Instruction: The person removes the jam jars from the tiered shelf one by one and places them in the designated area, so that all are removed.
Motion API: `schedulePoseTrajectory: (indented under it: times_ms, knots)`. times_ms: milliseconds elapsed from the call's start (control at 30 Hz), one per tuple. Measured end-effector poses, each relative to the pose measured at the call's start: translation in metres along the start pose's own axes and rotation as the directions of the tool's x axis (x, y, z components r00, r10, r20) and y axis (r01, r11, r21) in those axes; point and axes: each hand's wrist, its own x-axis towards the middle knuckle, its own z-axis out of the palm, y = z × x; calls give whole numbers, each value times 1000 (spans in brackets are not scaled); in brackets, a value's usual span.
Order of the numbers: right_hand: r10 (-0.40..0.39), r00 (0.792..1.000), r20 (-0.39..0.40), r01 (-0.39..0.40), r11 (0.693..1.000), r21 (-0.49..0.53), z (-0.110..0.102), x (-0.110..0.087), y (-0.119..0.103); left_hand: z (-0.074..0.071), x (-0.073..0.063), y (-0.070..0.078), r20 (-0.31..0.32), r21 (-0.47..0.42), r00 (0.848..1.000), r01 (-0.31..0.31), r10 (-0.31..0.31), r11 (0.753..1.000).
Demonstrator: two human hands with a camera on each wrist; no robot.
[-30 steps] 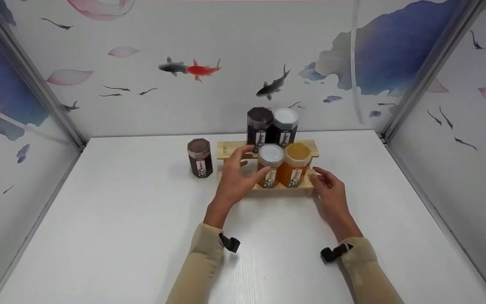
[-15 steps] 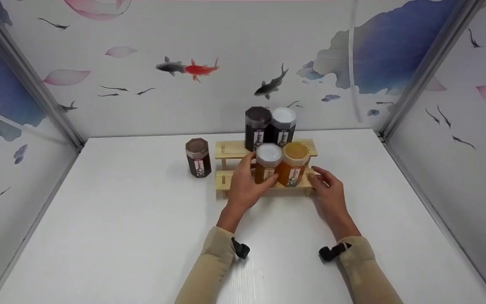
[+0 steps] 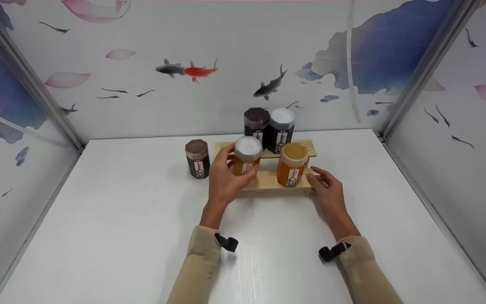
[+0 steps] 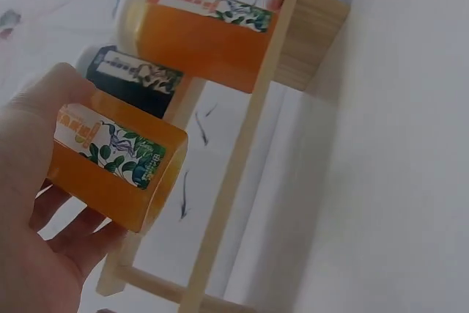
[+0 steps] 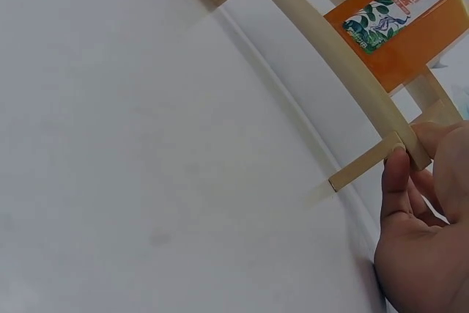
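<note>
My left hand (image 3: 226,179) grips an amber honey jar (image 4: 121,159) with a white lid, thumb on one side and fingers round the other. In the left wrist view its base hangs above the lower shelf of the wooden rack (image 3: 266,182). My right hand (image 3: 330,192) pinches the right end of that lower shelf between thumb and fingers; the right wrist view shows the thumb at the shelf's corner. Just left of the right hand, a second amber jar (image 3: 292,166) with a yellow lid stands on the lower shelf.
On the upper shelf stand a dark jar (image 3: 256,122) with a brown lid and a dark jar (image 3: 282,131) with a white lid. Another brown-lidded dark jar (image 3: 198,159) stands on the white table (image 3: 120,219), left of the rack. A printed wall (image 3: 209,109) rises behind.
My left hand has closed round the white-lidded amber jar, lifted it and moved it left, away from the yellow-lidded jar. The right hand has stayed at the shelf end.
</note>
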Motion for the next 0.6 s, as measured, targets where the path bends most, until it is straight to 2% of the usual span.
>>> schedulePoseTrajectory:
  times_ms: [167, 333, 600]
  knots:
    - [2, 1000, 0, -2, 1000, -16, 0, -1, -2, -29, 8, 1, -76, -10, 997, -14, 13, 1000]
    - [12, 1000, 8, -12, 1000, 4, 1, -2, -1, -57, 13, -6, -137, -25, 991, -7, 4, 1000]
    - [9, 1000, -4, -9, 1000, -21, 0, -3, -1, -102, 16, -20, -200, -22, 979, 41, -44, 999]
